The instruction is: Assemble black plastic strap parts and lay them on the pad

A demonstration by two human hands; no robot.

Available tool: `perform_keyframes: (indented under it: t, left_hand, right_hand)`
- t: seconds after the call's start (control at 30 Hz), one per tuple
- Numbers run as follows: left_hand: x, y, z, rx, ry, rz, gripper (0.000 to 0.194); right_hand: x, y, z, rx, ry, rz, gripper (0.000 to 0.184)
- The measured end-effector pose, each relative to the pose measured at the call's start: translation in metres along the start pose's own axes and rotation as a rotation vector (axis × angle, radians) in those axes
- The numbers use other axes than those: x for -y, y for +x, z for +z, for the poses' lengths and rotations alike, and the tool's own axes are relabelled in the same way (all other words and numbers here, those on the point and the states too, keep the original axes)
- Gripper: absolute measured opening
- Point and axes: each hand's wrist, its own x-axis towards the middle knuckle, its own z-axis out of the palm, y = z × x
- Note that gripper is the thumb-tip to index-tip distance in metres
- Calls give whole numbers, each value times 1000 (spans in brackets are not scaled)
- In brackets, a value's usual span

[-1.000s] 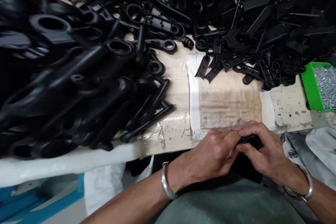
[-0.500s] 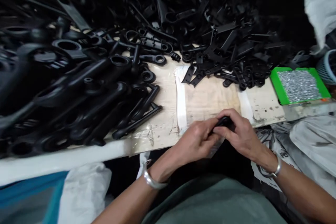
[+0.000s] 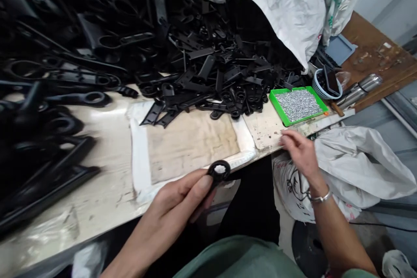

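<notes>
My left hand [image 3: 177, 202] pinches a black plastic part with a ring end [image 3: 219, 170] at the near edge of the workbench [image 3: 107, 182]. Most of the part is hidden behind the fingers. My right hand [image 3: 299, 150] reaches out to the right over the bench edge, fingers loosely curled and holding nothing I can see, just short of a green tray of small silver screws [image 3: 298, 105]. A steel bangle sits on my right wrist.
Heaps of black plastic handles and flat links [image 3: 208, 69] cover the back and left of the bench. A taped cardboard patch [image 3: 189, 143] lies in front. White sacks [image 3: 358, 169] hang at the right, another [image 3: 280, 0] behind. A blue basket with a phone [image 3: 329, 82] stands beyond the tray.
My hands, joined on the black part before, have separated: the left keeps the part, the right has moved right toward the green tray. The view has swung to the right.
</notes>
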Motion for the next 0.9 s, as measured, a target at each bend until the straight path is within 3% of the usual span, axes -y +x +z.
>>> perform_keyframes:
  t: [0.07, 0.17, 0.23, 0.33, 0.57, 0.67, 0.77, 0.9]
  left_hand:
    - [0, -3, 1, -25, -29, -46, 56]
    - [0, -3, 2, 0, -28, -58, 60]
    - [1, -3, 4, 22, -12, -70, 61]
    - [1, -3, 9, 15, -4, -98, 59]
    - [-3, -1, 19, -48, -140, -71, 55]
    - [-1, 2, 21, -50, -379, -111, 48]
    - [8, 6, 20, 6, -667, -126, 48]
    - [17, 6, 17, 88, -865, -85, 44]
  right_hand:
    - [-41, 13, -39, -179, -356, 116, 31]
    - [-84, 28, -87, -301, -527, 205, 29]
    - [-95, 34, -101, -319, -586, 201, 29]
    - [-93, 39, -96, -251, -637, 121, 25]
    - [-73, 50, -56, 16, -889, -162, 26]
    - [-71, 49, -52, 17, -895, -105, 27]
    - [-71, 50, -54, -3, -852, 82, 34]
    - [-69, 55, -55, 98, -849, 226, 45]
